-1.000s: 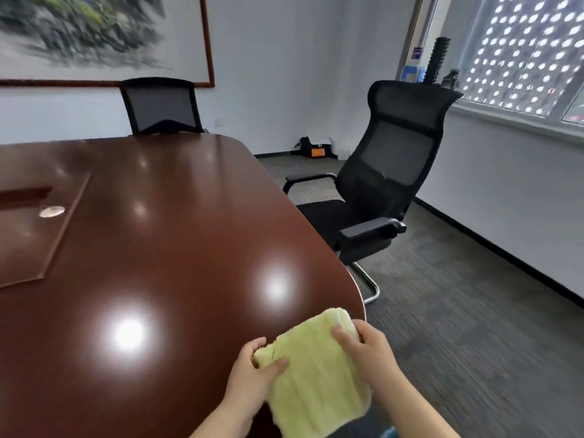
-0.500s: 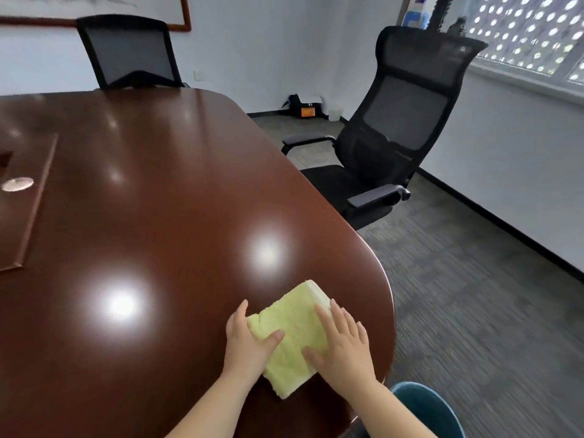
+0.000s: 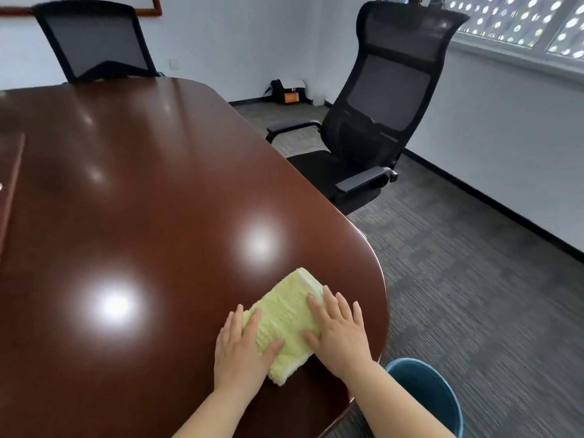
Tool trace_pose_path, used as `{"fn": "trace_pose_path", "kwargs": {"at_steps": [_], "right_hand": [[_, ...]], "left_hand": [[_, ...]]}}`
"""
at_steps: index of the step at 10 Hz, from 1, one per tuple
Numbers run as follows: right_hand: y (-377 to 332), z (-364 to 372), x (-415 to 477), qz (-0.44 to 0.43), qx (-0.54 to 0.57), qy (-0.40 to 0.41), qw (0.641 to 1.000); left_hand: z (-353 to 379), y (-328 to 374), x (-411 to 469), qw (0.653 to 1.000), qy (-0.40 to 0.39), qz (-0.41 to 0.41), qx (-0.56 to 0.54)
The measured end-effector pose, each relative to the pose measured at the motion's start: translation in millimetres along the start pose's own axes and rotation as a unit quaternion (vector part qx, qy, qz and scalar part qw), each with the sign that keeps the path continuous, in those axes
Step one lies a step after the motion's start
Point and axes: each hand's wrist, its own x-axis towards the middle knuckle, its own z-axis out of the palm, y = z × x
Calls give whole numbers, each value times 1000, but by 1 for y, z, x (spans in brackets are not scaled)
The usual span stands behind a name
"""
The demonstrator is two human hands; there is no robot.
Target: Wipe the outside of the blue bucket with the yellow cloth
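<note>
Item: yellow cloth [image 3: 286, 320]. Folded into a thick rectangular pad, laid flat on the dark polished surface [image 3: 142, 216] near its rounded corner. Several layers are visible at the far edge. Nap appears looped and soft.

Item: left hand [image 3: 241, 349]. Laid flat, fingers spread, palm down on the near left part of the cloth, thumb resting across it. Nothing is pinched.

Item: right hand [image 3: 339, 331]. Also flat with fingers spread, pressed on the right side of the cloth. Nothing is gripped.

Item: blue bucket [image 3: 433, 398]. Set on the carpeted floor below the corner of the surface, beside the right forearm. Only part of the rim and inner wall is seen; the outer wall is largely hidden. Not touched by cloth or hand.

Item: black mesh chair [image 3: 373, 121]. Stood well apart, beyond the surface edge; a second chair [image 3: 94, 42] is seen at the far end.

Step judged in hand: the cloth is being flattened into a pad; wiping is not yet begun.

Handling notes: the fold is best kept tight so a firm face is presented. The pad should be taken up in one hand, the bucket steadied at its rim by the other. The curved wall is best followed in overlapping strokes, the bucket turned so hidden sides are reached.
</note>
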Motion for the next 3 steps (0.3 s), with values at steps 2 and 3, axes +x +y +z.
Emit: {"fn": "trace_pose_path", "kwargs": {"at_steps": [2, 3], "right_hand": [[7, -27, -37, -8, 51, 82, 995], [17, -43, -67, -32, 65, 132, 989]], "left_hand": [[-16, 17, -30, 998, 53, 23, -28], [-24, 30, -55, 994, 87, 43, -59]]}}
